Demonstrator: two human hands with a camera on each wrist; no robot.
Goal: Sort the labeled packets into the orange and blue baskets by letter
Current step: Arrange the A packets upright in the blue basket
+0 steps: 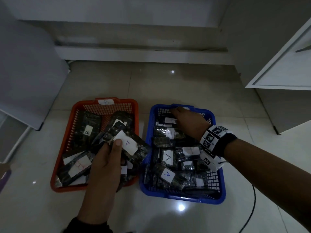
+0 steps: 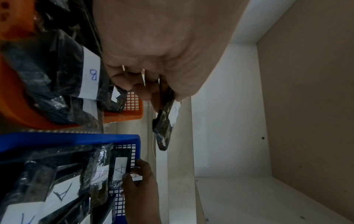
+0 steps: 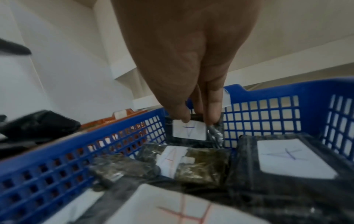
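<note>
1. My left hand pinches a dark packet labelled A, thumb pressed on its white label, fingers curled beneath; I hold it above the orange basket.
2. My right hand reaches to the far end of the blue basket; thumb and fingertips pinch another A packet standing against the mesh wall.
3. B-labelled packets lie beyond my left hand; A-labelled ones lie under my right forearm.

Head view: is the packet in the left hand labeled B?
No. The packet that the left hand holds shows an A.
</note>
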